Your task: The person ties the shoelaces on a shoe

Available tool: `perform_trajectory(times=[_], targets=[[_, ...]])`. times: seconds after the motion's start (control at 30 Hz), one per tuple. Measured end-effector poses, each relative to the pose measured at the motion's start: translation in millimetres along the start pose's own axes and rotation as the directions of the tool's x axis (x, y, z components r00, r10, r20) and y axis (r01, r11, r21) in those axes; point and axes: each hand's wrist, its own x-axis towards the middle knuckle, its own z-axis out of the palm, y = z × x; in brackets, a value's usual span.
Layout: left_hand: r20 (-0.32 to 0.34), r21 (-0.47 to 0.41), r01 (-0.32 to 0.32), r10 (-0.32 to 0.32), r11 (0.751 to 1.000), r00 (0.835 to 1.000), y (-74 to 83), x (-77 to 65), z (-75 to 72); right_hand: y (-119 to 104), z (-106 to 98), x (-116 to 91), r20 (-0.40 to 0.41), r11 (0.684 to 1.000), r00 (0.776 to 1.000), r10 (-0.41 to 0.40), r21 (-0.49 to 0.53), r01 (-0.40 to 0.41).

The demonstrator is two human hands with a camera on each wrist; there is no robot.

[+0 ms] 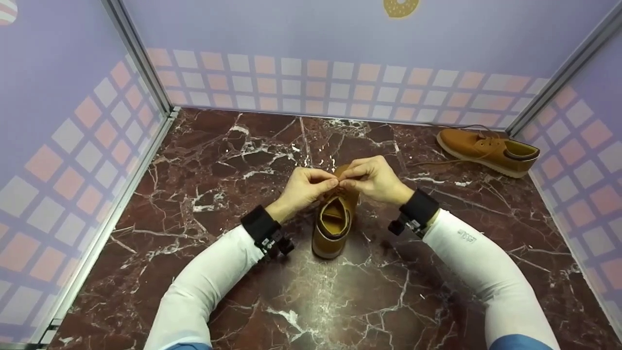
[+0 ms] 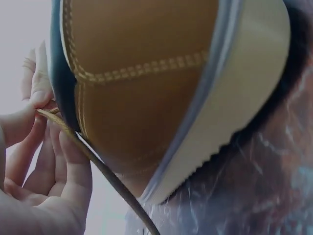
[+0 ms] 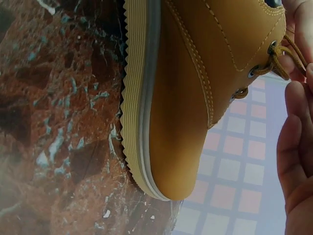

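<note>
A tan lace-up shoe (image 1: 326, 245) stands on the floor, toe pointing away and its yellow lining showing. Over its laced front, my left hand (image 1: 303, 190) and right hand (image 1: 376, 181) meet fingertip to fingertip. Thumb and fingers of the left hand pinch a brown shoelace (image 2: 110, 176), whose length hangs down past the shoe's side. In the right wrist view, the shoelace (image 3: 279, 61) is looped at the eyelets and runs up to the pinching fingers of the right hand. The fingers largely hide the lace in the head view.
A second tan shoe (image 1: 495, 148) rests at the back right near the wall corner, its lace trailing onto the dark red marbled surface (image 1: 233, 194). Lilac panels (image 1: 330, 29) with pink and white squares enclose the left, back and right sides.
</note>
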Motion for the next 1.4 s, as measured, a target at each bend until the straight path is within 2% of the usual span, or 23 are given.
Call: perform_trajectory(times=[0.07, 0.17, 0.33, 0.47, 0.53, 0.6, 0.67, 0.8, 0.87, 0.93, 1.07, 1.13, 1.4], targets=[[-0.016, 0.122, -0.038, 0.041, 0.992, 0.999, -1.4, -0.5, -3.7, 1, 1, -1, -0.005, 0.999, 1.000, 0.030, 0.016, -0.030], [0.001, 0.290, -0.079, 0.082, 0.954, 0.997, -3.0, -1.3, -10.0, 1, 1, -3, -0.014, 0.997, 0.997, 0.072, 0.037, -0.072], [0.127, 0.469, -0.129, 0.078, 0.874, 0.989, -2.9, -2.5, -18.8, 0, 1, -3, -0.016, 0.992, 0.993, 0.113, 0.058, -0.112], [0.217, 0.563, -0.164, 0.046, 0.810, 0.975, -4.8, -2.5, -24.9, 1, 1, -4, -0.015, 0.991, 0.993, 0.115, 0.065, -0.114], [0.250, 0.587, -0.186, 0.043, 0.788, 0.967, -5.2, -2.2, -28.0, 1, 2, -4, -0.021, 0.992, 0.994, 0.110, 0.072, -0.108], [0.273, 0.586, -0.198, 0.038, 0.786, 0.961, -5.0, -1.8, -30.9, 1, 2, -4, -0.028, 0.991, 0.994, 0.106, 0.085, -0.103], [0.292, 0.568, -0.195, 0.027, 0.800, 0.956, -5.0, -1.6, -33.5, 0, 3, -4, -0.040, 0.991, 0.994, 0.100, 0.091, -0.096], [0.314, 0.514, -0.162, -0.009, 0.842, 0.949, -5.6, -2.2, -37.3, 1, 4, -4, -0.047, 0.992, 0.995, 0.092, 0.090, -0.088], [0.322, 0.505, -0.160, -0.013, 0.848, 0.947, -4.9, -2.6, -38.9, 0, 4, -3, -0.038, 0.992, 0.995, 0.093, 0.091, -0.089], [0.324, 0.512, -0.166, -0.010, 0.843, 0.946, -3.6, -2.3, -40.5, 0, 4, -3, -0.032, 0.992, 0.995, 0.090, 0.092, -0.086], [0.314, 0.543, -0.180, 0.000, 0.820, 0.949, 2.8, -1.3, -44.1, 0, 3, -4, -0.022, 0.991, 0.996, 0.089, 0.098, -0.086], [0.303, 0.574, -0.189, 0.007, 0.797, 0.953, 6.7, -0.4, -46.0, 0, 3, -5, -0.019, 0.992, 0.996, 0.089, 0.095, -0.087], [0.275, 0.711, -0.243, 0.057, 0.660, 0.960, 22.3, 1.1, -56.1, -1, 3, -5, -0.019, 0.990, 0.994, 0.108, 0.091, -0.106]])
